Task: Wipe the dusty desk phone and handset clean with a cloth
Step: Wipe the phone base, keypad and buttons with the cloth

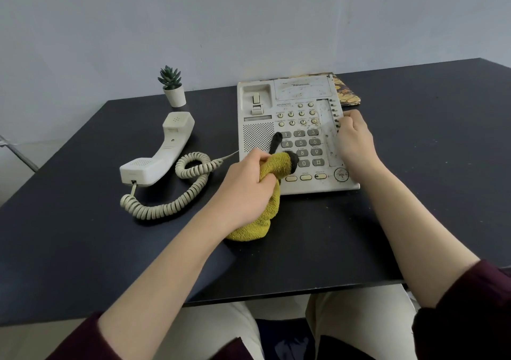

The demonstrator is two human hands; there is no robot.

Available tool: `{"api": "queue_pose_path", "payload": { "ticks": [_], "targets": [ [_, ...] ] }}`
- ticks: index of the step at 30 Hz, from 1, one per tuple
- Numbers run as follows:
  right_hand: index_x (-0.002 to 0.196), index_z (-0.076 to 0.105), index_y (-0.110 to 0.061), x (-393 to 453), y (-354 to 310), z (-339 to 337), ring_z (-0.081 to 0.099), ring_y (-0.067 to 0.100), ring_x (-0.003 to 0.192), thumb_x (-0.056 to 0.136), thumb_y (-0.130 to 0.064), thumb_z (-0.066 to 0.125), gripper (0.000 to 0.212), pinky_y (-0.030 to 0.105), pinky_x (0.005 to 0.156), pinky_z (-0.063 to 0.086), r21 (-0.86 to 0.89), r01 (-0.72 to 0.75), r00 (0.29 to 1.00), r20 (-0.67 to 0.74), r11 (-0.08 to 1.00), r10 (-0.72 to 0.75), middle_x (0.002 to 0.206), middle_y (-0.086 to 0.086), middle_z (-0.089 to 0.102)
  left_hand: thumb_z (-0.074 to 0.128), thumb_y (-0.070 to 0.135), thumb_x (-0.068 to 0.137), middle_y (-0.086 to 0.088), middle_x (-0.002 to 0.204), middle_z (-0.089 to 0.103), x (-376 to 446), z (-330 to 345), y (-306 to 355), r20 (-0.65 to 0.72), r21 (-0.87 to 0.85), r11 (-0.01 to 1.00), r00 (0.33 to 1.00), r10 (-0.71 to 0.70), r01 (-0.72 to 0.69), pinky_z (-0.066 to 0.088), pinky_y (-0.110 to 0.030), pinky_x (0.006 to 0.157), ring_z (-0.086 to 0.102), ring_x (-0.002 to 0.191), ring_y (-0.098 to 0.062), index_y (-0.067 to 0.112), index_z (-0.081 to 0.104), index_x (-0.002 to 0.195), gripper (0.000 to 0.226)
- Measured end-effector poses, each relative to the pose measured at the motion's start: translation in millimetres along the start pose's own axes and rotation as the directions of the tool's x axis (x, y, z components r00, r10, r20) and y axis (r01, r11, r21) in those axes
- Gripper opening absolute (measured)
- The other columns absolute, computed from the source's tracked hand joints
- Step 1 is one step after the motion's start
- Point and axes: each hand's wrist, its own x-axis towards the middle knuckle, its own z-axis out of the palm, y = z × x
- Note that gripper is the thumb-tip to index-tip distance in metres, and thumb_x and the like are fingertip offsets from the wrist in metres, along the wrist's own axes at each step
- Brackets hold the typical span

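The person sits at a dark table (414, 193). The desk phone (293, 135) lies flat on it, right in front of them. It is cream and has dirty marks near the top and down its right side.

The left hand (246, 185) is wrapped tight around a bunched yellow cloth (265, 193). The cloth's dark end sits on the number keys, low on the phone. The rest of the cloth hangs down onto the table.

The right hand (355, 141) has curled fingers and rests on the phone's right edge. It seems to hold that edge, but I cannot see the fingertips well.

The handset (160, 152) lies off the phone, on the table to its left. A curly cord (177, 191) joins the two.

A little potted plant (172, 87) stands near the wall.
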Motion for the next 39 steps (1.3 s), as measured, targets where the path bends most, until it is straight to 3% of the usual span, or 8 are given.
{"api": "queue_pose_path", "payload": {
  "ticks": [5,11,15,21,26,30,34,39],
  "targets": [
    [0.105,0.047,-0.016,0,0,0,0.044,0.008,0.073,0.095,-0.019,0.023,0.027,0.026,0.061,0.036,-0.002,-0.002,1.000,-0.001,1.000,0.002,0.087,-0.006,0.049,0.043,0.016,0.094,0.002,0.081,0.057,5,2,3,-0.006,0.044,0.999,1.000,-0.005,0.005,0.038,-0.020,0.055,0.054,0.069,-0.011,0.017,0.057,0.101,0.016],
    [0.110,0.048,-0.014,0,0,1,0.045,0.012,0.079,0.094,-0.018,0.023,0.030,0.031,0.067,0.038,0.008,0.001,1.000,-0.006,1.000,-0.001,0.091,-0.004,0.050,0.046,0.008,0.089,0.002,0.056,0.042,8,-11,4,0.211,-0.070,0.996,0.977,-0.035,0.051,0.037,-0.027,0.053,0.039,0.049,-0.014,-0.003,0.057,0.084,0.017],
    [0.112,0.048,-0.014,-1,-1,1,0.044,0.010,0.075,0.094,-0.018,0.022,0.032,0.029,0.062,0.036,-0.006,0.003,1.000,-0.006,1.000,-0.003,0.096,0.000,0.051,0.049,0.006,0.086,0.000,0.053,0.033,4,-23,-4,0.299,-0.132,0.979,0.948,-0.111,0.156,0.028,-0.026,0.049,0.030,0.046,-0.015,0.013,0.040,0.060,0.028],
    [0.112,0.048,-0.015,0,-1,0,0.044,0.010,0.074,0.095,-0.020,0.022,0.032,0.028,0.061,0.036,-0.032,0.003,1.000,0.005,0.999,-0.003,0.088,-0.005,0.051,0.042,0.006,0.086,0.001,0.056,0.036,9,-27,-4,0.391,0.049,0.999,0.920,-0.014,-0.006,0.030,-0.025,0.050,0.032,0.048,-0.011,-0.006,0.053,0.084,0.016],
    [0.108,0.048,-0.016,-1,-2,0,0.043,0.010,0.073,0.094,-0.019,0.022,0.029,0.028,0.060,0.035,-0.023,-0.004,1.000,0.005,1.000,0.004,0.085,-0.006,0.049,0.040,0.015,0.090,0.012,0.057,0.054,6,-37,-4,0.399,0.276,0.955,0.917,-0.010,-0.109,0.045,-0.024,0.059,0.052,0.058,-0.006,0.024,0.065,0.099,0.028],
    [0.108,0.048,-0.016,0,-2,-1,0.043,0.011,0.075,0.094,-0.019,0.022,0.029,0.029,0.061,0.035,-0.023,-0.006,1.000,0.005,1.000,0.006,0.086,-0.005,0.049,0.037,0.022,0.090,0.008,0.072,0.058,-17,-52,-3,0.292,0.556,0.820,0.956,-0.039,-0.136,0.048,-0.033,0.073,0.056,0.069,-0.012,0.031,0.060,0.096,0.025],
    [0.112,0.048,-0.015,0,-2,0,0.044,0.011,0.076,0.095,-0.019,0.022,0.031,0.026,0.060,0.034,-0.024,-0.009,1.000,0.004,1.000,0.009,0.092,-0.002,0.051,0.037,0.029,0.089,0.003,0.099,0.061,-35,-50,-6,0.042,0.577,0.807,0.991,0.126,-0.127,0.050,-0.039,0.078,0.057,0.092,-0.024,0.035,0.057,0.111,0.030],
    [0.109,0.048,-0.014,0,-2,0,0.041,0.009,0.071,0.095,-0.019,0.022,0.030,0.027,0.059,0.033,-0.027,-0.007,1.000,0.005,1.000,0.007,0.090,-0.002,0.049,0.035,0.032,0.094,0.002,0.122,0.049,-40,1,7,0.188,0.575,0.770,0.961,0.204,-0.276,0.042,-0.035,0.081,0.053,0.110,-0.026,0.037,0.022,0.149,0.056]
  ]
}}
